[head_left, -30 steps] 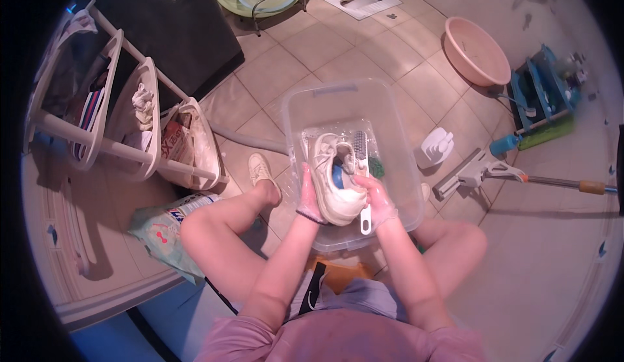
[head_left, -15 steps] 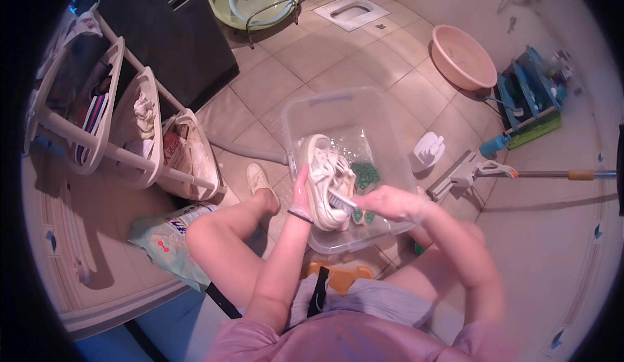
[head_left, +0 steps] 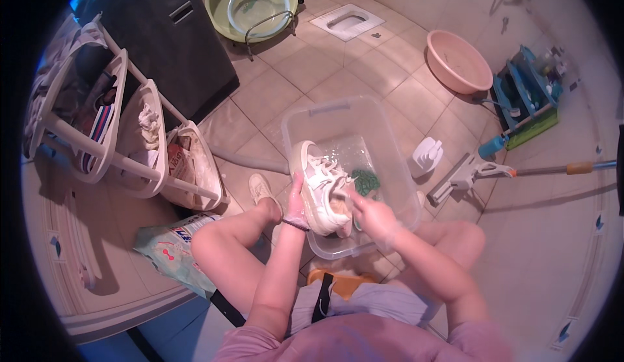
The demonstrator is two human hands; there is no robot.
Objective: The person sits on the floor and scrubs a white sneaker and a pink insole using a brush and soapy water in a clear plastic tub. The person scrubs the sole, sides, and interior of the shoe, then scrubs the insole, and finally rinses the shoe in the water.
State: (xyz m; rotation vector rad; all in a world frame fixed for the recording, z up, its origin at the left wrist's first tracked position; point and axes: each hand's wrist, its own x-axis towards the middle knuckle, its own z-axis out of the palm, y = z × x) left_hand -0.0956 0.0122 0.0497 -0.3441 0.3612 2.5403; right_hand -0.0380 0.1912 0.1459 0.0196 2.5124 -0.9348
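Observation:
My left hand [head_left: 296,207] is wrapped round the side of a white lace-up sneaker [head_left: 320,186], holding it tilted above a clear plastic tub [head_left: 398,150]. Closed on a small brush [head_left: 345,195], my right hand [head_left: 375,221] works at the shoe's ankle opening. Most of the brush is hidden by the fingers and the shoe. Inside the tub is shallow water, with a green patterned thing [head_left: 365,182] lying beside the shoe; its kind I cannot make out. Both hands seem to wear thin clear gloves.
A white plastic scoop-like container [head_left: 426,155] and a long-handled squeegee mop [head_left: 465,172] lie right of the tub. A pink basin [head_left: 458,63] stands farther back. To the left are a tiered white rack [head_left: 156,154], a grey hose [head_left: 250,161] and a bag [head_left: 170,251].
My right hand has moved a little down and left, pushing the brush deeper at the shoe's opening. The sneaker has tilted slightly in my left hand. The whole view has shifted a little.

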